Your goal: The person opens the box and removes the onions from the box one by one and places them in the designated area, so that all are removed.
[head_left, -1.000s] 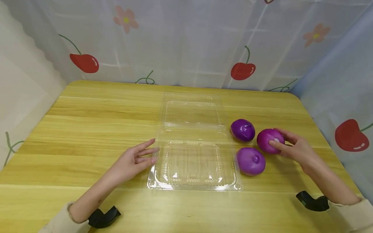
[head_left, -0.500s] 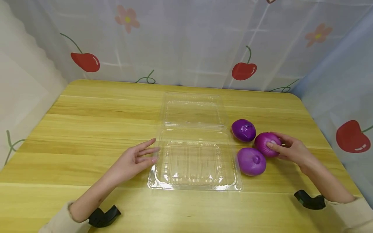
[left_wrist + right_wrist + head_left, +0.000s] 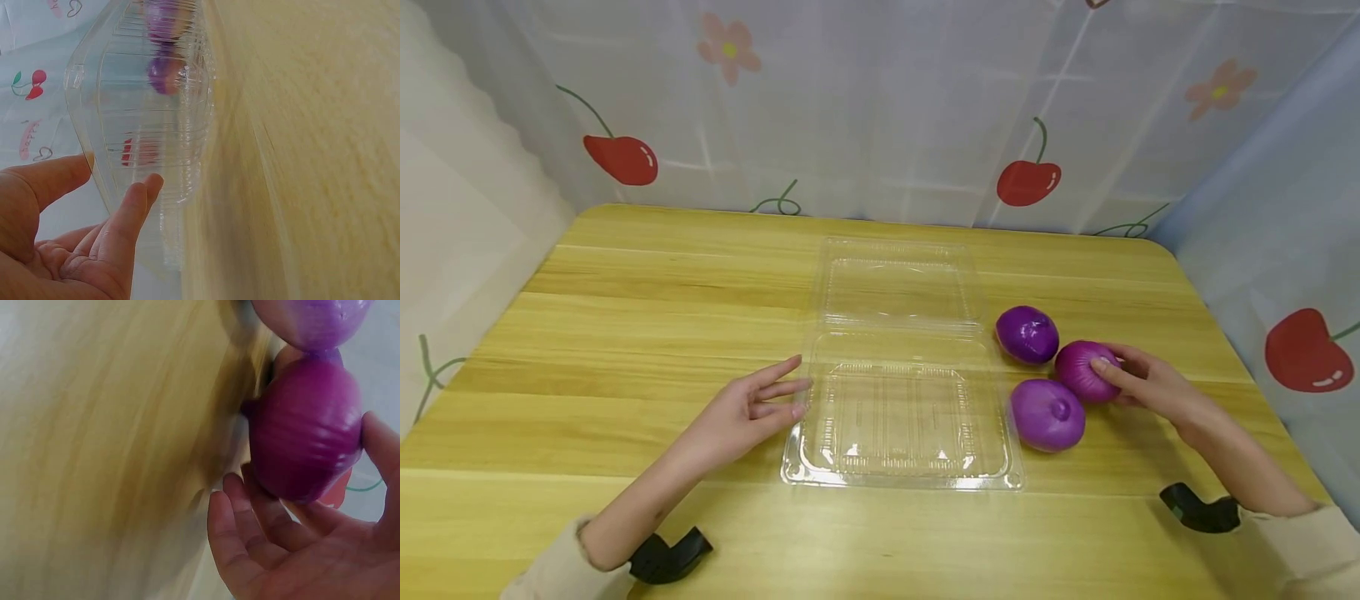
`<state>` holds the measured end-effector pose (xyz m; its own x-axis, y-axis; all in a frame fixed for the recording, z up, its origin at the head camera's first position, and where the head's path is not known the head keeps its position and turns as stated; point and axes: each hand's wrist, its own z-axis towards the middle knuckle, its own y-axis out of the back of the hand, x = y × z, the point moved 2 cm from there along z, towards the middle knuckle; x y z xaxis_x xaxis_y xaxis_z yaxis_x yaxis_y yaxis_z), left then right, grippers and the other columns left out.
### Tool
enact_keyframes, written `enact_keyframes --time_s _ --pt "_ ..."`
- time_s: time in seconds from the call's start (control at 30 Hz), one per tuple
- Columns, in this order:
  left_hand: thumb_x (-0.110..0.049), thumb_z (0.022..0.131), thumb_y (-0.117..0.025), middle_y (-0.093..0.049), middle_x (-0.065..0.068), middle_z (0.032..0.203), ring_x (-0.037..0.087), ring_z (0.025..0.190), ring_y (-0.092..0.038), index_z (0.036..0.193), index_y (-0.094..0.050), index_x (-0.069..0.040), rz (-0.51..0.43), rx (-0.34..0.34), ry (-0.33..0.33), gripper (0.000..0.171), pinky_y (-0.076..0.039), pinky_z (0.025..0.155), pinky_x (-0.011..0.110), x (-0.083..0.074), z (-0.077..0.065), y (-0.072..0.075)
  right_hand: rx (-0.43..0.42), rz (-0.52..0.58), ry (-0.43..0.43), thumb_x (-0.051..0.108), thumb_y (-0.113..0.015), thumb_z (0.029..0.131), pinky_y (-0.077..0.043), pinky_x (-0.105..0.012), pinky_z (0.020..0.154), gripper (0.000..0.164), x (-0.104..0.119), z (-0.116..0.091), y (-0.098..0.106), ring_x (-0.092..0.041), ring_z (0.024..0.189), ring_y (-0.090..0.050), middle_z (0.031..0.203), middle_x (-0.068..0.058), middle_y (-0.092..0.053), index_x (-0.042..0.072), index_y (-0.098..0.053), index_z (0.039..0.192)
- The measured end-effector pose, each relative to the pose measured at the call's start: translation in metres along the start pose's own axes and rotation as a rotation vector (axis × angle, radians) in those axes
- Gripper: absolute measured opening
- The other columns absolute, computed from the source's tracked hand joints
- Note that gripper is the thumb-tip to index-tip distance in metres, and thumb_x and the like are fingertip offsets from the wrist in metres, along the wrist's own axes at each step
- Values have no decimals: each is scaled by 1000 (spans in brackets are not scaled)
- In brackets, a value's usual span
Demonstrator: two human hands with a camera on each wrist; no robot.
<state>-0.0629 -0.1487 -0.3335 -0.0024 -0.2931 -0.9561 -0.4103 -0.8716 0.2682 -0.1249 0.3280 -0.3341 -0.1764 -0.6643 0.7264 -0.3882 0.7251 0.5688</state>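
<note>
Between the thumb and fingers of my right hand [image 3: 1153, 385] is a magenta onion [image 3: 1081, 373], gripped from its right side. In the right wrist view, the thumb lies on one side of this onion [image 3: 306, 431] and fingers are on the other. Just left of it sit a dark glossy purple onion [image 3: 1027, 335] and a lighter purple onion [image 3: 1047, 417] with a stub on top. My left hand [image 3: 741, 417] reaches the left rim of a clear plastic clamshell box [image 3: 898, 479] with extended fingers. Seen from the left wrist, the thumb meets the box's rim [image 3: 81, 125].
The box's lid [image 3: 895, 292] lies folded back behind its base on the wooden table [image 3: 647, 333]. Curtains [image 3: 865, 108] printed with cherries and flowers stand behind and beside the table. Black wrist mounts [image 3: 670, 557] project from both forearms.
My right hand has shifted the magenta onion left and a little nearer, close against the other two onions. The left hand and the box have stayed in place.
</note>
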Motion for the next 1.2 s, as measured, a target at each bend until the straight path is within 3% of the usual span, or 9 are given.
enact_keyframes --time_s 0.17,0.4,0.57,0.8,0.93,1.1,1.2 --pt "-18 93 -61 -48 22 133 28 107 -58 145 -27 2 -3 2 -5 66 -49 89 32 0 1 0 21 13 -24 43 -38 100 -50 -21 78 75 -3 1 2 -41 117 -40 139 -36 -24 -13 -13 143" --pt "-18 93 -61 -47 22 133 29 107 -58 145 -27 2 -10 3 2 66 -49 89 33 0 1 1 33 -7 0 40 -35 101 -48 -22 77 70 -6 2 4 -35 114 -41 138 -35 -31 -17 -19 140" --pt "-18 93 -61 -47 22 133 29 106 -58 145 -27 1 -14 2 6 66 -49 89 33 1 0 1 62 26 11 38 -35 101 -48 -24 78 70 -9 4 4 -37 118 -35 141 -35 -24 -16 -16 141" --pt "-18 93 -61 -48 22 133 29 107 -58 145 -27 2 -7 -8 -5 66 -49 88 32 0 0 2 51 32 35 37 -38 101 -48 -25 77 68 -9 7 6 -12 105 -43 141 -32 -26 -12 -18 143" --pt "-19 93 -62 -47 22 133 29 105 -59 145 -27 2 -21 -1 -1 66 -49 89 32 2 -2 0 53 29 39 36 -38 101 -48 -25 77 66 -13 4 5 -4 100 -43 141 -32 -28 -12 -19 143" --pt "-19 93 -60 -47 23 133 29 106 -59 145 -26 2 -26 16 -8 65 -48 89 33 6 -4 -4 37 26 64 33 -36 102 -49 -25 76 61 -25 -3 7 6 96 -49 134 -31 -41 -11 -22 142" --pt "-24 95 -58 -49 19 133 26 107 -58 146 -28 -1 24 -3 -15 64 -47 91 35 7 -3 -1 12 42 90 31 -34 103 -49 -25 74 57 -34 -8 13 8 95 -52 125 -14 -55 -11 -25 141"
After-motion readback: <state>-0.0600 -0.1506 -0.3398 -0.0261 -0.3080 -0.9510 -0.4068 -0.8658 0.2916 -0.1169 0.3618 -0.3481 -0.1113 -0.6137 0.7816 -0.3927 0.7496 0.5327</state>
